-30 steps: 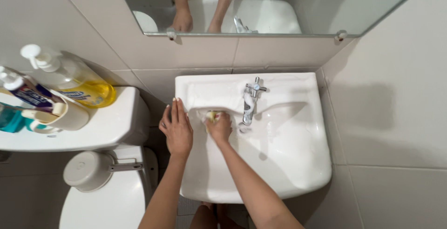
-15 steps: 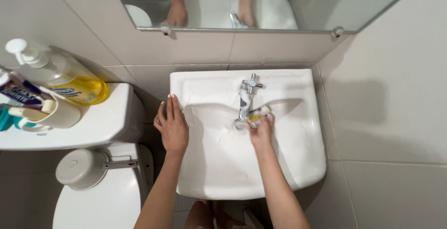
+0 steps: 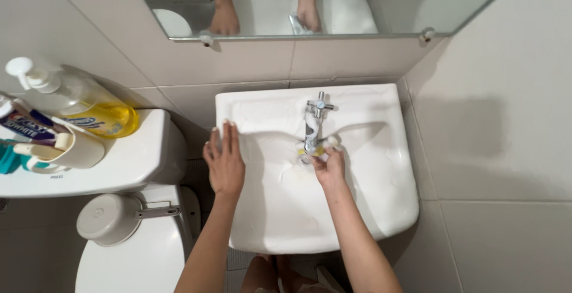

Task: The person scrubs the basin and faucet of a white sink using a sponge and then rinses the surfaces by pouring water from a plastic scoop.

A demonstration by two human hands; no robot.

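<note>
A sink [image 3: 381,209] fills the centre of the frame, its tap [image 3: 312,127] at the back rim below a mirror [image 3: 387,1]. Left hand [image 3: 224,163] rests on the sink's left edge; right hand [image 3: 329,167] presses a sponge [image 3: 322,146] by the tap. At left, a toilet tank [image 3: 131,162] carries a pump bottle [image 3: 77,99] (upper left) and a cup [image 3: 74,148].
</note>
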